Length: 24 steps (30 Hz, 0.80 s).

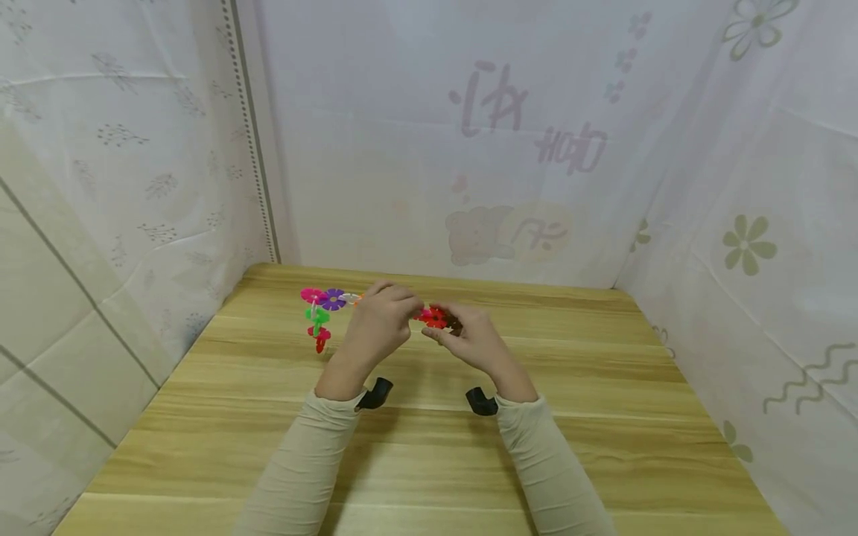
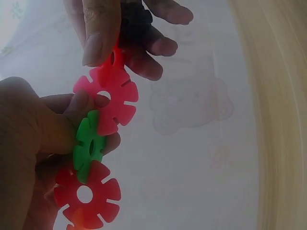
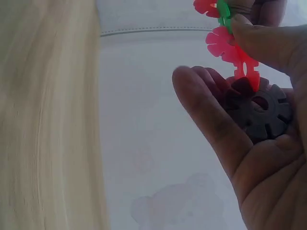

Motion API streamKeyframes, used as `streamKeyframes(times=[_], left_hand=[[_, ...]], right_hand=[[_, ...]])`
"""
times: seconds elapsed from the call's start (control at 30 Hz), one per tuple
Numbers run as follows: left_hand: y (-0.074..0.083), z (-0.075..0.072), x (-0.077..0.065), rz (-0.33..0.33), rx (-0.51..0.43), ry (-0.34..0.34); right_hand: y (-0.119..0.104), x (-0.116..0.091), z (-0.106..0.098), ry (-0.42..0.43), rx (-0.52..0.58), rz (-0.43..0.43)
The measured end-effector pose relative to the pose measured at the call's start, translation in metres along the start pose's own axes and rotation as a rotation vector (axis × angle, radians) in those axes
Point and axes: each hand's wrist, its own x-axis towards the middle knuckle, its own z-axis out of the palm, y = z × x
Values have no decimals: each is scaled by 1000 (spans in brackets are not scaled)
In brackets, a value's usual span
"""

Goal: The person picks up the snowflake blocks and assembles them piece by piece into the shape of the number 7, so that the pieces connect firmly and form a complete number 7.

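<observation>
My left hand (image 1: 378,327) pinches a chain of interlocking plastic flower discs, near a green disc (image 2: 88,148) and a pink disc (image 2: 120,98). A red disc (image 2: 91,196) follows below the green one in the left wrist view. At the chain's right end is a black disc (image 3: 271,115), slotted into a red disc. My right hand (image 1: 479,339) holds this black disc between thumb and fingers. The chain's other end sticks out left of my left hand, with a purple disc (image 1: 333,300) and a green disc (image 1: 322,318). My left hand hides the middle stretch.
A wood-grain table (image 1: 429,461) lies under both hands. Pale printed cloth (image 1: 402,149) hangs behind it and at both sides. A black curved piece (image 1: 378,393) sits at my left cuff, another black piece (image 1: 479,402) at my right.
</observation>
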Motion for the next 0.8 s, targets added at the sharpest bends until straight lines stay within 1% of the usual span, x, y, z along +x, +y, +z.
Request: streamKeyframes(times=[0.13, 0.3, 0.37, 0.5, 0.6, 0.73, 0.8], left_hand=[[-1, 0, 0, 6, -8, 1], [-2, -3, 0, -6, -87, 11], [-1, -4, -1, -20, -118, 4], [-1, -3, -1, -44, -141, -33], [-1, -3, -2, -52, -136, -62], [0, -3, -1, -56, -113, -108], [2, -3, -1, -50, -100, -139]], right_hand=[[2, 0, 4, 32, 27, -25], [2, 1, 3, 73, 37, -51], [2, 1, 2, 83, 16, -59], [3, 1, 1, 90, -31, -71], [2, 1, 1, 89, -62, -94], [-1, 1, 0, 62, -107, -122], [-2, 2, 0, 44, -120, -153]])
